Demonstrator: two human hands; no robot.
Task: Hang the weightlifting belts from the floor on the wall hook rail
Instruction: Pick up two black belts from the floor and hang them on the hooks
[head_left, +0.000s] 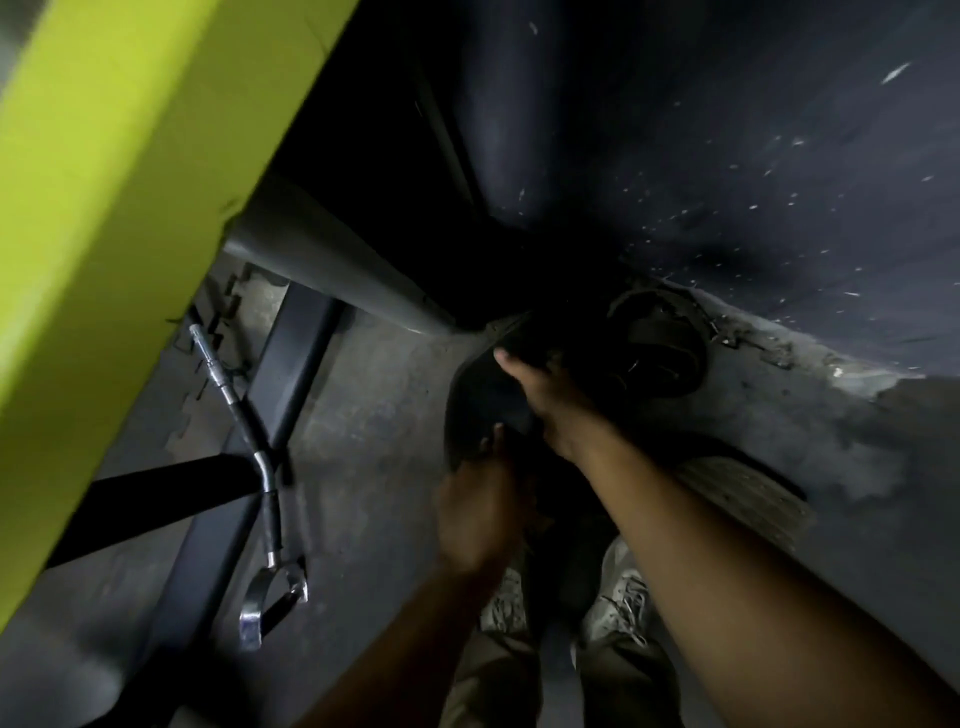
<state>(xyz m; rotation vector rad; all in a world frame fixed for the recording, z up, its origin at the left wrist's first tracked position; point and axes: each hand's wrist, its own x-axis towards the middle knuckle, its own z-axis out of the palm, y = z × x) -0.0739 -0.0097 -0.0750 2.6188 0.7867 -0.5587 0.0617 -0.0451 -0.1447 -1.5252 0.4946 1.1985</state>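
Observation:
A dark curved weightlifting belt (483, 400) is lifted just above the grey floor in front of my feet. My right hand (545, 395) grips its upper edge, thumb on the near side. My left hand (483, 509) holds its lower end from below. A second dark belt (660, 343), coiled up, lies on the floor at the foot of the dark wall, just right of my right hand. A tan ribbed belt (743, 493) lies on the floor under my right forearm. The hook rail is not in view.
A lime-green panel (119, 197) fills the left side. A chrome cable-machine handle (265, 499) hangs beside it over a dark steel frame (291, 374). A grey tube (322, 270) crosses behind. The dark wall (727, 156) rises ahead. My light shoes (618, 597) stand below.

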